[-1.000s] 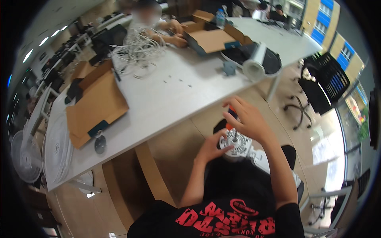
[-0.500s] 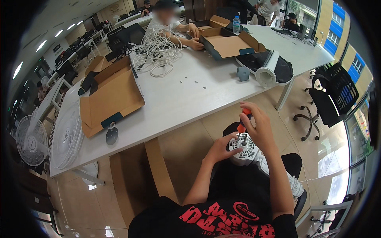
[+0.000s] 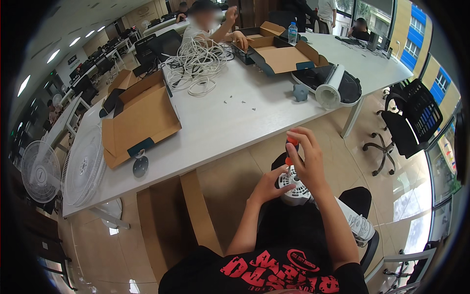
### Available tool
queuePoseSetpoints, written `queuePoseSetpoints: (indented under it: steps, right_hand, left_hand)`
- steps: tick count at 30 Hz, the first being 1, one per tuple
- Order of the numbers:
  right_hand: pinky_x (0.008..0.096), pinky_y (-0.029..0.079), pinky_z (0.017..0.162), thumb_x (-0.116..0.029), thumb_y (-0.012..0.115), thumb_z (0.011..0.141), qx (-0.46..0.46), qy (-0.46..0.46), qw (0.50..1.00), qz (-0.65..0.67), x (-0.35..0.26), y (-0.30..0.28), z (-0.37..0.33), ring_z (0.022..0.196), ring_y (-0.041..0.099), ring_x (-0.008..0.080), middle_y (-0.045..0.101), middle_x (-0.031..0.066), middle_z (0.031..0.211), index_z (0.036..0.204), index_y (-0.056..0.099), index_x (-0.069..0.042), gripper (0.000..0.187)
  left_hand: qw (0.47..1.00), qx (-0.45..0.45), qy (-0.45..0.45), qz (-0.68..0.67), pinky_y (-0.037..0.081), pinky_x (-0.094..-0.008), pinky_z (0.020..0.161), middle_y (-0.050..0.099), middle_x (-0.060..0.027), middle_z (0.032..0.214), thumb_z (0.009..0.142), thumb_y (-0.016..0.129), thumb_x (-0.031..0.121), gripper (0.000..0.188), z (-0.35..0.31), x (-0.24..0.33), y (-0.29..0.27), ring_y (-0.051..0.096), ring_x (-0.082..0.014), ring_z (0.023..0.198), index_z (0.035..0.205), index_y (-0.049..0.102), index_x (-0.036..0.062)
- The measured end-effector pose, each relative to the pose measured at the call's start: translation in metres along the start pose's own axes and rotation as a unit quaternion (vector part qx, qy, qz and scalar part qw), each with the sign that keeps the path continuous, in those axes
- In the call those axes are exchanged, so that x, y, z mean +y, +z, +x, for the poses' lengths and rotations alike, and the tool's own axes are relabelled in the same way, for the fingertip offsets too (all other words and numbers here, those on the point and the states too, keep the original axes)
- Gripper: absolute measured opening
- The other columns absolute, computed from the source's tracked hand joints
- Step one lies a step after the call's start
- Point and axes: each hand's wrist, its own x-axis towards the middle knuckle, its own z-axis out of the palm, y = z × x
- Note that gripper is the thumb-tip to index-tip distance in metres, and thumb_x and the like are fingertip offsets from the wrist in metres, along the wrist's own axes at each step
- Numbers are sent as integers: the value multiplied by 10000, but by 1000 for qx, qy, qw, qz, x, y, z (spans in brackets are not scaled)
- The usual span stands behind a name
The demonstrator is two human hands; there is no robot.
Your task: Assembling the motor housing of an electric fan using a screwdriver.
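Note:
A white fan motor housing (image 3: 295, 196) with a slotted round face rests on my lap, its white neck (image 3: 353, 218) running toward the lower right. My left hand (image 3: 269, 186) grips the housing's left edge, thumb on the slotted face. In my right hand (image 3: 309, 158) is an orange and black screwdriver (image 3: 290, 160), held upright with its shaft down at the housing's face. My right hand and forearm hide part of the housing, and the screwdriver's tip is hard to make out.
On the white table (image 3: 215, 130) lie several small screws (image 3: 243, 102), a grey knob (image 3: 300, 92), a white tube (image 3: 332, 85), cardboard boxes (image 3: 142, 117) and tangled white cables (image 3: 196, 66). Fan grilles (image 3: 83, 166) stand at the left. A co-worker (image 3: 208, 32) sits across. An open carton (image 3: 169, 220) is below.
My right hand and the screwdriver have shifted slightly left, and the housing has moved a little left too. Across the table, the co-worker has raised one hand.

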Motion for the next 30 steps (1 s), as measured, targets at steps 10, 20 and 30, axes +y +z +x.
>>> queuePoseSetpoints:
  steps: [10,20,30]
  right_hand:
    - [394,563,775,-63,757,950,-39,-10,997,72,-27,20,-12,907,704,304,648,115,1194,1176,683,-45,238]
    - [403,555,762,-78,756,960,-115,6,976,187,-54,23,-27,869,686,302,630,113,1239,1178,694,-59,227]
    - [393,564,807,-35,741,952,-33,-92,984,148,-63,37,-30,936,700,315,681,120,1172,1213,694,-50,266]
  left_hand:
    - [997,9,-78,20,564,-429,946,767,-193,1152,853,878,363,620,-32,12,-17,748,-348,1082,1310,659,5]
    - [990,83,-94,57,586,-406,848,776,-151,1018,844,896,375,523,-70,22,-29,772,-317,952,1219,672,89]
    - [985,132,-75,78,587,-412,861,771,-148,1027,838,903,371,517,-85,29,-32,769,-317,963,1202,680,79]
